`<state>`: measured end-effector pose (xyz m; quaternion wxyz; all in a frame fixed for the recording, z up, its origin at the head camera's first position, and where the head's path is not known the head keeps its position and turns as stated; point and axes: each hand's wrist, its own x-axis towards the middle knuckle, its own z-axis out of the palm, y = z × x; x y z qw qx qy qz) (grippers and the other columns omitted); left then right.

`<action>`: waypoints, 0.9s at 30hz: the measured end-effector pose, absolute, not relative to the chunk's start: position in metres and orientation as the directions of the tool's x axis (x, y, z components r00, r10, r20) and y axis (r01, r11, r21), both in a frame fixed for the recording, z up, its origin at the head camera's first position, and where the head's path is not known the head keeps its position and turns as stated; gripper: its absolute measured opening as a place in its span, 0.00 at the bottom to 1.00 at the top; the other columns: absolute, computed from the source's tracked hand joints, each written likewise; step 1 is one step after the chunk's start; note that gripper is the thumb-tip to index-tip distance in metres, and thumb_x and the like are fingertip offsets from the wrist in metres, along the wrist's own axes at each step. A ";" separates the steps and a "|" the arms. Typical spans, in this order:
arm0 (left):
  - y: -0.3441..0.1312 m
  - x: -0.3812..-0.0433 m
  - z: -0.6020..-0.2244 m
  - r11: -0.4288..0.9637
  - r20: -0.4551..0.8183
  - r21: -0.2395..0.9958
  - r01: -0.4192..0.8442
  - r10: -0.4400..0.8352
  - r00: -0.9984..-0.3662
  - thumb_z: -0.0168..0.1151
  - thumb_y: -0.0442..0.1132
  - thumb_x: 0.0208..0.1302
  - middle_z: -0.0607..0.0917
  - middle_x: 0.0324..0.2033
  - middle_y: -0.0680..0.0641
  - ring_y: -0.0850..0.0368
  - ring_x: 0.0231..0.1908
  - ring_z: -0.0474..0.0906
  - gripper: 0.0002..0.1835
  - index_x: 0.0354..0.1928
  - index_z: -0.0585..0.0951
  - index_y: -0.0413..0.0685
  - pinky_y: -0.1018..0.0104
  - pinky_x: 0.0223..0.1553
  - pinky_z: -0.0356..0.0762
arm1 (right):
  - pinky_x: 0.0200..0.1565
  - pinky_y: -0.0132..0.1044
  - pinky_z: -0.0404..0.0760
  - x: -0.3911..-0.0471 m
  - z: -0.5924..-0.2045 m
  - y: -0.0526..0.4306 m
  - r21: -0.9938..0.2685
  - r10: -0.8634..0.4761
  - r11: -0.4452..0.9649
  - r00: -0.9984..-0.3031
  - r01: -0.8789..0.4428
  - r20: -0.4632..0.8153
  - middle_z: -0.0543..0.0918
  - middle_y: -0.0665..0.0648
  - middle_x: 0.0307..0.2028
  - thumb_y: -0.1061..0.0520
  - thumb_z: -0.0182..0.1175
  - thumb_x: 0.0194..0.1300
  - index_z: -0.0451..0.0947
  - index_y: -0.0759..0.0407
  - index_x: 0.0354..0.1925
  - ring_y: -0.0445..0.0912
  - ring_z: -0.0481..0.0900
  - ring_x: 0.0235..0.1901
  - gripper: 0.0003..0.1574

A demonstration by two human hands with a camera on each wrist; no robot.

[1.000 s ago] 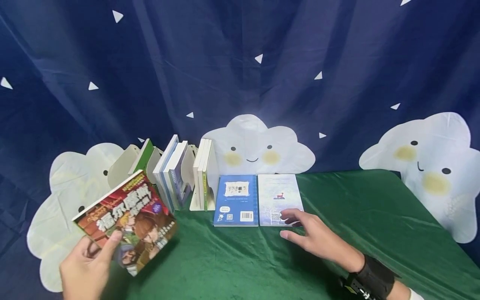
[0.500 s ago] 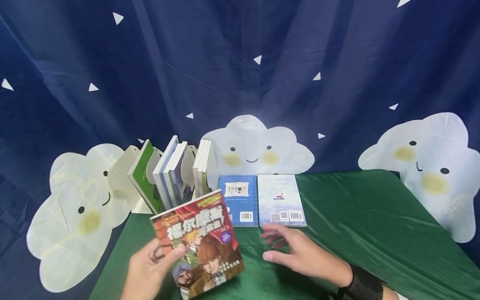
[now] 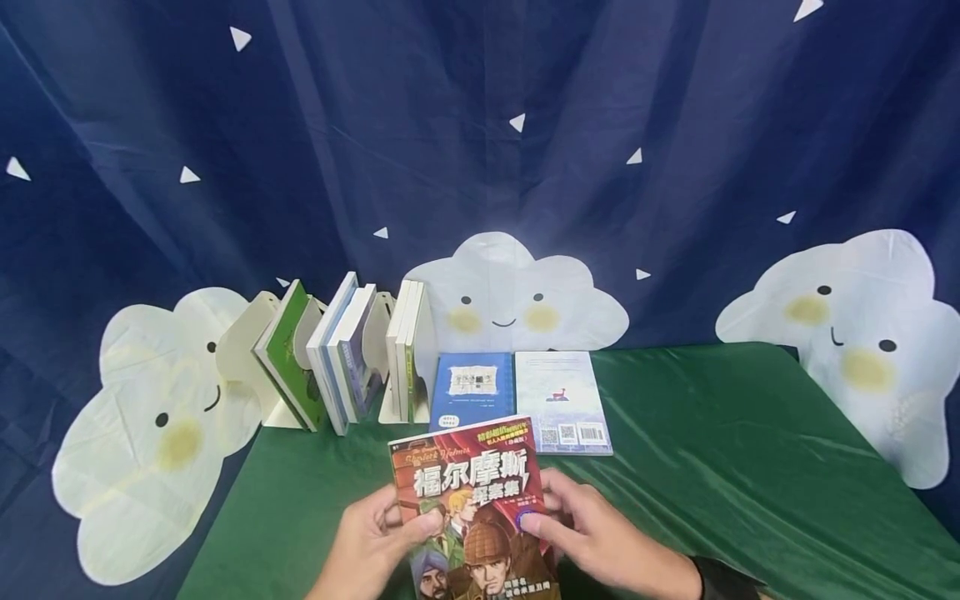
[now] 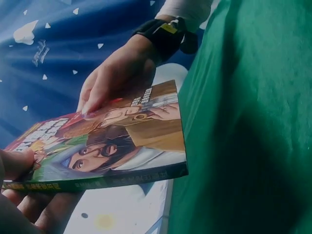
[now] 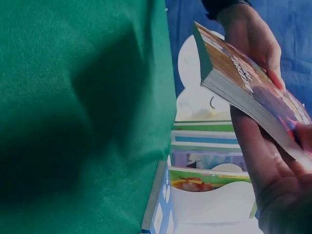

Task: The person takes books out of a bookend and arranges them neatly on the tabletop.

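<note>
A paperback book (image 3: 480, 508) with a red and brown illustrated cover is held up by both hands at the front middle of the head view, cover facing up. My left hand (image 3: 375, 537) grips its left edge, thumb on the cover and fingers beneath. On the right edge, my right hand (image 3: 600, 533) pinches it the same way. The left wrist view shows the book's dark green spine (image 4: 97, 183); its page edges (image 5: 243, 105) face the right wrist camera. Behind it lie a blue book (image 3: 472, 392) and a pale book (image 3: 562, 400), flat side by side, the blue one partly covered.
At the back left, several books (image 3: 348, 350) stand upright between cream bookends (image 3: 251, 350), with a green book (image 3: 288, 358) leaning at their left end. Green cloth (image 3: 712, 433) covers the table. A dark blue curtain (image 3: 480, 125) with smiling clouds hangs behind.
My left hand has carried the book from the left to the front middle and turned it straighter. My right hand has moved left and down and now grips its right edge.
</note>
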<state>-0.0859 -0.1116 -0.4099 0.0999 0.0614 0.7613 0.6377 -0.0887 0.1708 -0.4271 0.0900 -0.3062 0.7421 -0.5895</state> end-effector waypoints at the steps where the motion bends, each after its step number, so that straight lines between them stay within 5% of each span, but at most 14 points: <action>1: -0.111 -0.086 -0.410 0.174 -0.081 0.984 -0.041 0.230 -0.970 0.66 0.42 0.59 0.88 0.29 0.46 0.49 0.31 0.83 0.14 0.44 0.78 0.41 0.62 0.34 0.82 | 0.23 0.39 0.83 -0.088 -0.427 0.172 -0.925 -0.557 0.112 -0.794 -0.363 0.244 0.85 0.52 0.37 0.58 0.52 0.71 0.66 0.54 0.55 0.40 0.80 0.25 0.15; 11: -0.106 -0.091 -0.413 0.100 -0.018 0.995 0.017 0.339 -0.941 0.63 0.36 0.62 0.87 0.33 0.43 0.46 0.34 0.83 0.13 0.48 0.78 0.41 0.58 0.38 0.83 | 0.14 0.29 0.72 -0.091 -0.426 0.181 -0.845 -0.508 0.114 -0.762 -0.522 0.402 0.79 0.51 0.24 0.65 0.51 0.70 0.67 0.56 0.53 0.34 0.70 0.18 0.15; 18: -0.123 -0.111 -0.416 0.045 0.226 0.962 0.270 0.423 -0.878 0.52 0.31 0.68 0.75 0.60 0.43 0.48 0.53 0.75 0.24 0.65 0.66 0.47 0.60 0.54 0.74 | 0.13 0.36 0.76 -0.104 -0.414 0.213 -0.863 -0.426 0.156 -0.821 -0.480 0.380 0.80 0.54 0.26 0.67 0.52 0.68 0.68 0.60 0.56 0.41 0.74 0.17 0.18; 22: -0.140 -0.127 -0.409 0.074 0.325 0.927 0.368 0.332 -0.886 0.49 0.30 0.70 0.69 0.65 0.45 0.48 0.58 0.70 0.25 0.68 0.63 0.48 0.63 0.58 0.69 | 0.15 0.39 0.79 -0.117 -0.402 0.246 -0.857 -0.313 0.272 -0.883 -0.437 0.350 0.81 0.55 0.27 0.65 0.54 0.68 0.69 0.60 0.56 0.44 0.77 0.19 0.18; 27: -0.167 -0.147 -0.398 0.140 0.354 0.923 0.359 0.059 -0.933 0.55 0.32 0.67 0.70 0.64 0.44 0.50 0.62 0.66 0.25 0.65 0.66 0.45 0.69 0.60 0.66 | 0.18 0.42 0.80 -0.140 -0.393 0.297 -0.863 -0.144 0.405 -0.953 -0.301 0.265 0.81 0.60 0.29 0.58 0.52 0.71 0.69 0.63 0.54 0.47 0.79 0.22 0.16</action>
